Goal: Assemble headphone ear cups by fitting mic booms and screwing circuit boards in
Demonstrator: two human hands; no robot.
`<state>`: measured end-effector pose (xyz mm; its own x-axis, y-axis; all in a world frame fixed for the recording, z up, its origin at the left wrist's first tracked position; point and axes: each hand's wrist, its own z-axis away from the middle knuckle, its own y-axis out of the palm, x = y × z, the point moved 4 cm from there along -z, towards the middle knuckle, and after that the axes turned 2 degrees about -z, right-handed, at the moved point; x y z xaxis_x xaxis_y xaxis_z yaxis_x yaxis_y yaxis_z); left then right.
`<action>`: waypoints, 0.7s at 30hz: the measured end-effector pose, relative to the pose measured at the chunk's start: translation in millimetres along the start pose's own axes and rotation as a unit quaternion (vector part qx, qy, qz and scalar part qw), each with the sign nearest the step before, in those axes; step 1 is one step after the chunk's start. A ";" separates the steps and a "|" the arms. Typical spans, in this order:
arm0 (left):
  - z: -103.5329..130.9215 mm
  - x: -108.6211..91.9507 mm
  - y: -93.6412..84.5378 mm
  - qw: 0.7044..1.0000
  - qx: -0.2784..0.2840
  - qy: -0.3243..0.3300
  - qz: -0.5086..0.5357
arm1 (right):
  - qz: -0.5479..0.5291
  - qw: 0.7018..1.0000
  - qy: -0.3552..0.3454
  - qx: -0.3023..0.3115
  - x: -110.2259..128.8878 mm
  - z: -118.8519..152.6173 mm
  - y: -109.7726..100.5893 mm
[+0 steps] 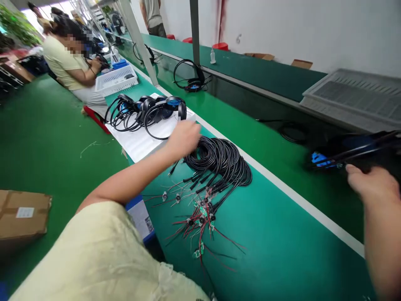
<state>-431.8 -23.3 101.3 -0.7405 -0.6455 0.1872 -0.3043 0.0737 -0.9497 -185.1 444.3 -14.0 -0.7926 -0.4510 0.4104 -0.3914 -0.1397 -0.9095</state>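
The dark headset (pixel 363 149) at the right edge is blurred and cut off, its blue patch (pixel 321 159) showing; my right hand (pixel 374 182) grips it. My left hand (pixel 184 138), mid-frame, blurs too, and I cannot tell whether it is closed. Coiled black cables (pixel 224 161) lie just beside it.

Cable coils (pixel 230 161): smooth, glossy plastic
Worktop (pixel 282 242): smooth, slightly glossy
Carton (pixel 25 223): matt cardboard
Sleeve (pixel 100 238): matt, wrinkled cloth
Crate (pixel 341 112): matt plastic
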 end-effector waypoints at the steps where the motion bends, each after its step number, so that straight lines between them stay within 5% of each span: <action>1: 18.0 36.2 9.4 0.996 0.008 -0.087 -0.008 | 0.009 1.000 0.019 -0.017 -3.4 13.6 -11.4; 3: 48.1 87.9 27.1 0.984 0.012 -0.174 0.028 | 0.006 0.999 0.022 -0.040 -5.3 52.3 -38.1; 6: 67.8 122.5 37.7 0.986 0.005 -0.157 0.064 | -0.013 0.996 -0.082 -0.044 2.3 136.9 -74.2; 9: 62.4 134.8 10.7 0.976 -0.113 -0.150 0.109 | -0.003 0.962 -0.266 -0.063 10.8 243.0 -96.2; 11: 56.5 128.5 -24.8 0.950 -0.231 -0.132 0.162 | -0.006 0.948 -0.313 -0.060 8.9 310.3 -104.8; 13: 54.6 100.3 -64.6 0.926 -0.302 -0.063 0.219 | -0.014 0.954 -0.298 -0.038 5.9 366.4 -114.1; 16: 68.4 20.3 -124.5 0.891 -0.331 0.071 0.302 | -0.031 0.963 -0.263 -0.058 14.4 427.2 -141.4; 19: 96.3 -74.5 -174.0 0.865 -0.282 0.193 0.369 | -0.037 0.958 -0.224 -0.173 31.0 454.7 -179.0; 21: 110.2 -129.4 -192.6 0.859 -0.178 0.258 0.405 | -0.069 0.948 -0.212 -0.229 35.1 457.8 -198.3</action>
<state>-211.3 -37.7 232.3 -0.9347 0.1442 -0.3249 0.3403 0.6271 -0.7007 78.7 52.6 150.6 -0.4991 -0.7830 0.3713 -0.7159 0.1312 -0.6857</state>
